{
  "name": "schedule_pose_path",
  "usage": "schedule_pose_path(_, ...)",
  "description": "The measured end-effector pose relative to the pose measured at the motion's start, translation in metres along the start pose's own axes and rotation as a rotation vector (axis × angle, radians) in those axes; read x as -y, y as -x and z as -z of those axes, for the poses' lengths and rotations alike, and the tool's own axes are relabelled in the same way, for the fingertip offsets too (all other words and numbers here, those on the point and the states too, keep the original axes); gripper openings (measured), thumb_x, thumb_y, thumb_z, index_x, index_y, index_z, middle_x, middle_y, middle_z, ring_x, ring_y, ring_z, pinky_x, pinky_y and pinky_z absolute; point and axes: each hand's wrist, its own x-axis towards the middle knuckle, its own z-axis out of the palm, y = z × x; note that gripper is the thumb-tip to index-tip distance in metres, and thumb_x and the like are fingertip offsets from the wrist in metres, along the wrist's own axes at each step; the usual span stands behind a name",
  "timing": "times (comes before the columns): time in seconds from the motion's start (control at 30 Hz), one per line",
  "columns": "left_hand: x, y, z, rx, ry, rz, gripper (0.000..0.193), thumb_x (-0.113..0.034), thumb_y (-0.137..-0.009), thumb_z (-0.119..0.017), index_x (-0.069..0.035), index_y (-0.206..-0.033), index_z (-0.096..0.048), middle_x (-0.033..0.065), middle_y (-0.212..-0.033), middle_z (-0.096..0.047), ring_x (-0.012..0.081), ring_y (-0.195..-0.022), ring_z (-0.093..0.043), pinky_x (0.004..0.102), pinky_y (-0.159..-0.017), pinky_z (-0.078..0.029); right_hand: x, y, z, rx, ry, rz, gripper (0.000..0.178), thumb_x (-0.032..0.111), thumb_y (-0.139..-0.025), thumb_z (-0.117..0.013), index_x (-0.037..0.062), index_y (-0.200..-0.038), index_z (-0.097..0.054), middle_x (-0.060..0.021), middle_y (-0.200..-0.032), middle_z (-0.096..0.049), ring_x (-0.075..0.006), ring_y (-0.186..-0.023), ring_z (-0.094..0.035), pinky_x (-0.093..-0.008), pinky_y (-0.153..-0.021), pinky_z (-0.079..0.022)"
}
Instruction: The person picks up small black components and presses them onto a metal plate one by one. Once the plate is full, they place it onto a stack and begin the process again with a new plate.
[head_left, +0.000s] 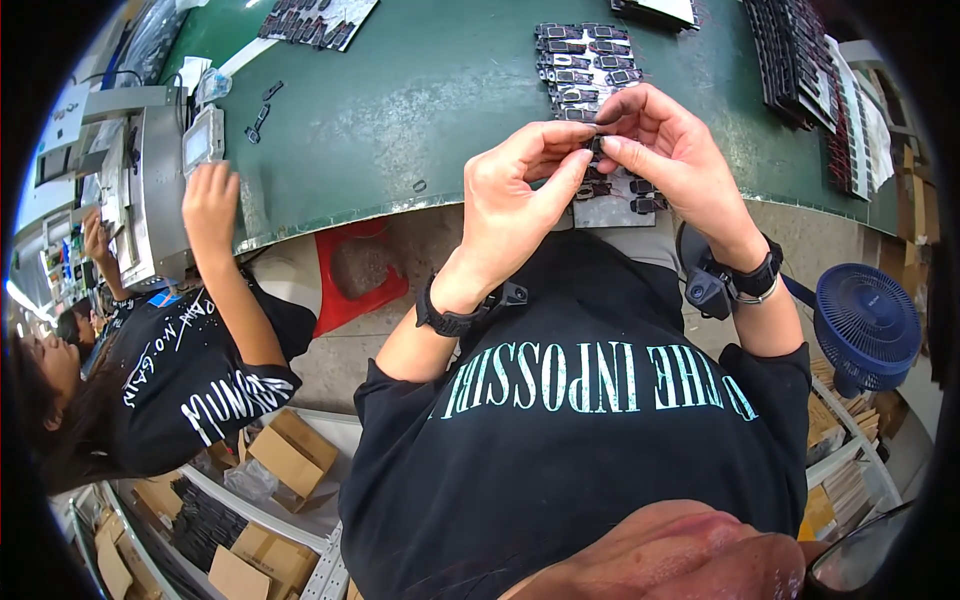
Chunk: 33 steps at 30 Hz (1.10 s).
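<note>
My left hand [515, 190] and my right hand [675, 155] meet over the near side of the green table [400, 130]. Between their fingertips they pinch a small black part [597, 148], mostly covered by the fingers. Under and beyond my hands lies a pale tray [603, 212] bearing rows of small black rectangular modules [565, 76], some with thin wires. Several of these modules show below my fingers, close to the tray's near end. My hands hide the middle of the tray.
On the right, black trays [790, 65] stand stacked beside a white strip of parts [855, 120]. Another loaded tray [315, 22] lies far left, near loose black pieces [262, 115]. A co-worker's hand [210, 200] is by a machine. A blue fan [868, 320] stands right, a red stool [355, 285] left.
</note>
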Motion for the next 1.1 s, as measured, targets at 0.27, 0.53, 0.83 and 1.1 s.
schedule_pose_path(0.27, 0.002, 0.004, -0.001, -0.005, 0.135, 0.063, 0.02, -0.001, -0.092, -0.069, 0.003, -0.111, -0.069, 0.0096, -0.099, -0.076, 0.0129, -0.089, -0.073, 0.027, -0.08, -0.06, 0.009, 0.008, -0.014, -0.042, 0.103, 0.073, 0.025, 0.002, -0.099, -0.06, 0.0006, -0.124, -0.054, -0.0031, -0.118, -0.057, -0.0101, -0.106, -0.059, -0.0263, -0.086, -0.053)
schedule_pose_path(0.53, -0.003, 0.004, -0.004, 0.011, -0.056, 0.066, 0.017, -0.005, -0.091, -0.071, 0.003, -0.106, -0.069, 0.0078, -0.096, -0.075, 0.0122, -0.087, -0.072, 0.0279, -0.076, -0.059, 0.011, 0.018, -0.029, -0.135, 1.042, 0.383, 0.019, -0.005, -0.092, -0.063, 0.0004, -0.11, -0.061, -0.0072, -0.103, -0.064, -0.0151, -0.096, -0.064, -0.0285, -0.084, -0.052)
schedule_pose_path(0.83, -0.009, 0.029, 0.022, 0.016, -0.061, 0.095, 0.017, -0.006, -0.09, -0.072, 0.0, -0.106, -0.071, 0.0101, -0.101, -0.075, 0.0142, -0.089, -0.072, 0.0271, -0.073, -0.058, 0.005, 0.054, -0.032, -0.169, 0.982, 0.274, 0.023, -0.003, -0.082, -0.071, 0.0042, -0.103, -0.067, -0.0075, -0.095, -0.067, -0.0244, -0.088, -0.062, -0.0343, -0.082, -0.049)
schedule_pose_path(1.1, 0.011, 0.033, 0.028, -0.049, -0.249, -0.081, 0.017, -0.007, -0.088, -0.074, -0.005, -0.105, -0.074, 0.0099, -0.109, -0.073, 0.0196, -0.094, -0.072, 0.029, -0.077, -0.058, -0.023, 0.057, -0.035, -0.231, 1.202, 0.454, 0.022, 0.003, -0.077, -0.077, 0.0078, -0.098, -0.072, -0.0036, -0.097, -0.067, -0.0244, -0.096, -0.06, -0.0367, -0.085, -0.047)
